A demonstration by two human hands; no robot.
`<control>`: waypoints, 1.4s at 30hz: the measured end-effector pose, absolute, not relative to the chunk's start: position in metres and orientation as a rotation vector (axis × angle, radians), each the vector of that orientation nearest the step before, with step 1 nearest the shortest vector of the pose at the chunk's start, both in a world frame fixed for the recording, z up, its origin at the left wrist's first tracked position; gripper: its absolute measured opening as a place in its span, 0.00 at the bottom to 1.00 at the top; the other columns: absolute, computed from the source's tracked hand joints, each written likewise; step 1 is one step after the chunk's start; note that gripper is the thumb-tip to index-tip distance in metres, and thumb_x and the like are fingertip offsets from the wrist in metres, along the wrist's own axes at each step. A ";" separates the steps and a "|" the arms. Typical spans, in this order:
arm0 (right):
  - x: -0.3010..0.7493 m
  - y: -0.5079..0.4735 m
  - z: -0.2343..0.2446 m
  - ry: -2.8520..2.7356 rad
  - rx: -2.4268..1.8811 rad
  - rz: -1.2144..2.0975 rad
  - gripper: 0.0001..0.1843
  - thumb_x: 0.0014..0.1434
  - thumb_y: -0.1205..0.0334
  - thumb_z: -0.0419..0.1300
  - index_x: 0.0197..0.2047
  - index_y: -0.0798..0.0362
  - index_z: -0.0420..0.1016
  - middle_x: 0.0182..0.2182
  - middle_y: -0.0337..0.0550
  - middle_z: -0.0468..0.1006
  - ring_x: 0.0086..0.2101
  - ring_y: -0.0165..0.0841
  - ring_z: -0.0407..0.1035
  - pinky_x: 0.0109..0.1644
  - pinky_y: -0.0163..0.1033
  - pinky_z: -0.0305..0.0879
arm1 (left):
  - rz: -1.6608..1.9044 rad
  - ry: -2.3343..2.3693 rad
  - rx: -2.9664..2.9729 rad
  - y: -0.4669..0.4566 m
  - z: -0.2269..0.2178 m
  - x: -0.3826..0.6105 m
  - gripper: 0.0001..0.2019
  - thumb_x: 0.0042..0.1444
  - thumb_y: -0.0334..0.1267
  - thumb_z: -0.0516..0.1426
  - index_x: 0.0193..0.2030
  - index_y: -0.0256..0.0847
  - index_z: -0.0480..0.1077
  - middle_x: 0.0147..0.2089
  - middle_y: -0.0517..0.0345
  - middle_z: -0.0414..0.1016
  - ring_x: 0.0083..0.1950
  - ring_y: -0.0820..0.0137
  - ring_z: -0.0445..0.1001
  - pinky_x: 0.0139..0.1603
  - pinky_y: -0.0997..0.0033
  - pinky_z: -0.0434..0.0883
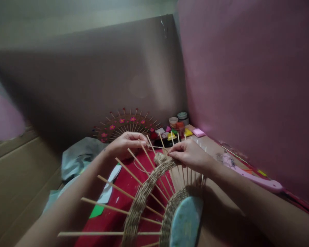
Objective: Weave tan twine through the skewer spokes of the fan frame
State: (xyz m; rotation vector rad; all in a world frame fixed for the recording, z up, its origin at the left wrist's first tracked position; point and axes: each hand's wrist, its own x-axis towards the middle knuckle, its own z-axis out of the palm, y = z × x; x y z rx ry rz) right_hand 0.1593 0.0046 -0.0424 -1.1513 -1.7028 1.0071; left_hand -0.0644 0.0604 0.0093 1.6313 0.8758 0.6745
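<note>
A round craft piece (pixel 141 202) lies before me: thin wooden sticks fan out from a pale blue disc (pixel 186 223), crossed by two rings of woven jute cord. My left hand (pixel 125 144) is closed on the far sticks near the outer ring. My right hand (pixel 189 154) pinches the jute cord (pixel 159 158) at the top of the outer ring, where a small coil of it sits between the sticks.
A finished stick fan with pink flowers (pixel 126 125) leans on the brown wall behind. Small jars and coloured bits (pixel 177 127) crowd the corner. A pink tool (pixel 257 180) lies at right by the pink wall. Red cloth (pixel 123 192) and grey fabric (pixel 78 156) lie underneath.
</note>
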 end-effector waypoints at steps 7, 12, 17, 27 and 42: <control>0.164 0.000 -0.037 -1.658 -1.140 1.116 0.16 0.47 0.75 0.52 0.36 0.60 0.78 0.16 0.36 0.67 0.15 0.23 0.58 0.18 0.30 0.56 | 0.526 0.766 1.817 0.032 -0.022 -0.088 0.05 0.45 0.34 0.63 0.26 0.34 0.76 0.28 0.53 0.74 0.32 0.69 0.70 0.36 0.69 0.66; 0.170 0.000 -0.033 -1.845 -1.070 1.098 0.16 0.46 0.68 0.62 0.41 0.58 0.77 0.26 0.42 0.76 0.24 0.26 0.65 0.25 0.31 0.61 | 0.638 0.652 1.781 0.026 -0.033 -0.087 0.07 0.46 0.38 0.63 0.27 0.35 0.76 0.25 0.55 0.71 0.28 0.71 0.67 0.30 0.71 0.63; 0.173 0.003 -0.034 -1.946 -1.085 1.048 0.07 0.47 0.64 0.64 0.32 0.55 0.80 0.24 0.41 0.77 0.22 0.25 0.63 0.23 0.31 0.56 | 0.659 0.712 1.744 0.021 -0.036 -0.089 0.11 0.47 0.42 0.62 0.27 0.34 0.76 0.22 0.57 0.67 0.22 0.77 0.58 0.22 0.76 0.55; 0.169 0.002 -0.035 -1.916 -1.116 1.033 0.03 0.48 0.67 0.63 0.28 0.55 0.78 0.19 0.38 0.74 0.20 0.24 0.61 0.21 0.31 0.53 | 0.777 0.836 1.713 0.005 -0.028 -0.079 0.15 0.46 0.47 0.60 0.28 0.34 0.75 0.21 0.60 0.64 0.20 0.79 0.54 0.21 0.77 0.51; 0.150 -0.017 -0.027 -1.782 -1.043 0.311 0.07 0.53 0.66 0.57 0.32 0.56 0.76 0.33 0.44 0.73 0.32 0.29 0.66 0.36 0.36 0.61 | 0.842 0.912 1.642 0.001 -0.031 -0.064 0.17 0.43 0.49 0.62 0.22 0.35 0.71 0.17 0.61 0.62 0.20 0.78 0.57 0.21 0.77 0.55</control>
